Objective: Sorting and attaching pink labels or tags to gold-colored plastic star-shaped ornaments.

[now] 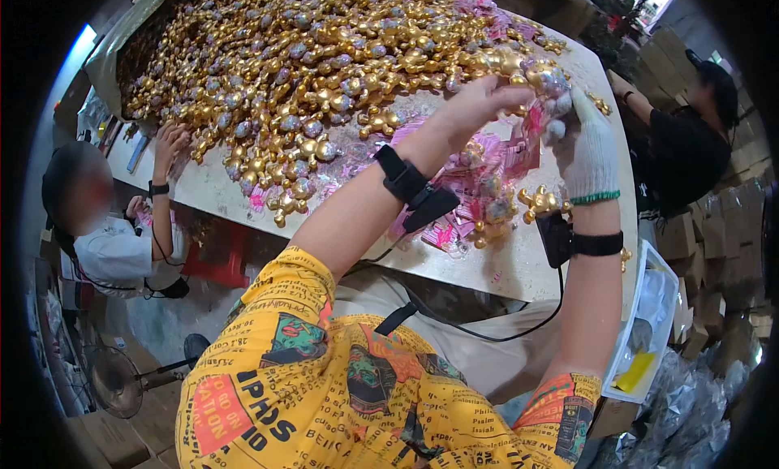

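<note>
Near the table's far right part, my right hand (591,148), in a white knitted glove with a green cuff, is closed around a gold bear-shaped figurine (545,78) with a glittery silver-purple part. My bare left hand (485,104) reaches in from the left, its fingers bent together just below the figurine. A pink strip (534,118) shows by these fingertips; what they pinch is partly hidden. Under my hands lies a pile of pink printed strips (507,157) with a few figurines among them. Another gold figurine (540,202) sits beside my right wrist.
A large heap of gold figurines (284,71) covers the far side of the white table (519,266). One person (114,242) works at the left, another (690,136) at the right. A white bin (649,323) stands beside my right arm; cartons (714,250) lie beyond. A fan (114,380) stands lower left.
</note>
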Motion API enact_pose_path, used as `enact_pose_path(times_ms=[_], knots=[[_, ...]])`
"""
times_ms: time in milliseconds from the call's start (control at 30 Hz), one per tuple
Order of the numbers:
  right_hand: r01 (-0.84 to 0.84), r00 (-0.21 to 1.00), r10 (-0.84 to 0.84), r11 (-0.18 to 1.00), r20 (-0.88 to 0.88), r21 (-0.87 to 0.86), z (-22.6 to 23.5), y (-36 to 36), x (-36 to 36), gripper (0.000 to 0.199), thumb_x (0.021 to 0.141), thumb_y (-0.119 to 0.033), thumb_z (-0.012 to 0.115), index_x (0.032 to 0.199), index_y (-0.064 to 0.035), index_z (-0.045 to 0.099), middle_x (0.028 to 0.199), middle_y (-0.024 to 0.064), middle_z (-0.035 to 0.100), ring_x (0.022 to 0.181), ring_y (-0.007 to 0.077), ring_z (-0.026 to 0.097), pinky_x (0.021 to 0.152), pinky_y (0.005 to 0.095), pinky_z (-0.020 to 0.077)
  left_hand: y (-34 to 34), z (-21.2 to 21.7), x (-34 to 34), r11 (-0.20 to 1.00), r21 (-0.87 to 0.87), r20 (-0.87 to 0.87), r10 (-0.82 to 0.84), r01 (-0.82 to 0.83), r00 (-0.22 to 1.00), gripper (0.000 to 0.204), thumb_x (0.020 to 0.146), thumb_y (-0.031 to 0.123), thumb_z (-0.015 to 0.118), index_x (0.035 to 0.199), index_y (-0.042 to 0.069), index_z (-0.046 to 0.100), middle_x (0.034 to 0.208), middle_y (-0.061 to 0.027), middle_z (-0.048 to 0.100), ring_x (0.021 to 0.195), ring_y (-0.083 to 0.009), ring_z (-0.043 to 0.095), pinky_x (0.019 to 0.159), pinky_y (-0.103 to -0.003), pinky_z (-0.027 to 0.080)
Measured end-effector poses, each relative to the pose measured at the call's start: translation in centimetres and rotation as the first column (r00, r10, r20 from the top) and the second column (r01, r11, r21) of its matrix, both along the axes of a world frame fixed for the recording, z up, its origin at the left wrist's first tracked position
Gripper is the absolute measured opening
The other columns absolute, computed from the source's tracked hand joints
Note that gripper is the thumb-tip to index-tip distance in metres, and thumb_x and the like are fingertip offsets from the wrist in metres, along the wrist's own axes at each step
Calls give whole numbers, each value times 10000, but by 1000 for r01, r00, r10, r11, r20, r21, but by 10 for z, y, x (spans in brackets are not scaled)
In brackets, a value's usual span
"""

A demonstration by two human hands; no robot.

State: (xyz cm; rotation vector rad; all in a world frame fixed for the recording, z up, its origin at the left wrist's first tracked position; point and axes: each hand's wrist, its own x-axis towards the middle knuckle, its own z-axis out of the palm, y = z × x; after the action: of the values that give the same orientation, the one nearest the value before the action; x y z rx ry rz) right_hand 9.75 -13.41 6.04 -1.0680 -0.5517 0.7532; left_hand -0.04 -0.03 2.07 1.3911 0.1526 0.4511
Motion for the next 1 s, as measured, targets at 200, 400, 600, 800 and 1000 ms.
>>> enact_pose_path(times_ms=[200,400,600,800,1000], knots=[[0,951,40,991,-305,130,5,23,31,192,891,-199,507,800,-38,557,728,59,554,552,116,470,481,213,402,-3,-64,27,943,329,-53,-41,56,998,333,765,239,654,986,-3,597,850,-82,610,756,-140,563,665,-262,455],[17,981,44,950,188,-310,12,22,46,214,853,-251,536,883,-54,612,702,42,580,504,93,485,437,215,366,-9,-50,30,991,119,-70,-45,53,996,82,823,121,558,838,49,594,702,34,536,579,-39,444,488,-197,335],[178,926,21,857,377,-483,-14,-6,54,300,878,-332,482,929,-68,614,717,2,566,503,77,480,450,228,362,-4,-46,30,939,-339,-100,14,-47,995,107,831,104,550,871,13,588,708,-39,585,600,-117,547,532,-276,470],[-25,939,207,840,277,-542,-46,-37,33,229,808,-207,562,958,-40,610,812,21,588,568,84,491,497,233,387,3,-44,29,832,-554,-48,-48,13,998,110,880,82,484,911,10,561,814,-73,610,723,-153,607,651,-300,523],[21,897,217,848,384,-530,-81,-33,20,194,790,-149,577,927,-15,603,744,3,570,576,89,487,512,218,389,0,-49,42,823,-567,-41,-55,22,998,124,876,87,482,937,7,555,827,-87,606,735,-177,610,682,-336,533]])
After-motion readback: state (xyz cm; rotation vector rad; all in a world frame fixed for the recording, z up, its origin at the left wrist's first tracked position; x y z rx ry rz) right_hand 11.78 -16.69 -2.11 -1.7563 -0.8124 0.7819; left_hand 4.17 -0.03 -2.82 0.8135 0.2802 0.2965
